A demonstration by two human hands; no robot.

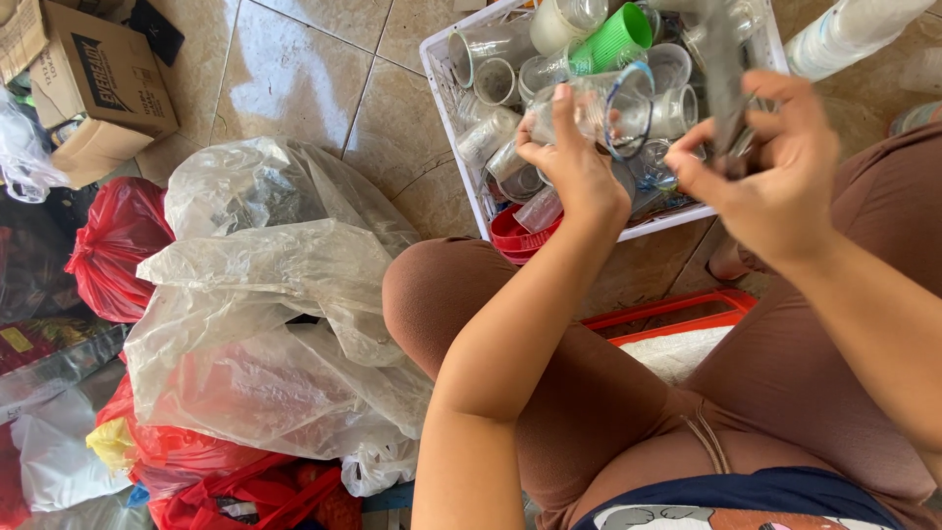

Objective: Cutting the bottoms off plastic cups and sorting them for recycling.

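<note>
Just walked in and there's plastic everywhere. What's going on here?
A seated person holds a clear plastic cup in the left hand and pinches a thin clear piece in the right hand, above a white crate full of cups. Clear and red bags lie on the tiled floor beside them.

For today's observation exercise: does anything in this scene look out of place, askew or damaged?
Mostly the white crate: its clear plastic cups lie jumbled at all angles, none stacked. The left hand holds one cup sideways; what the right hand grips is blurred. No spill shows.
</note>
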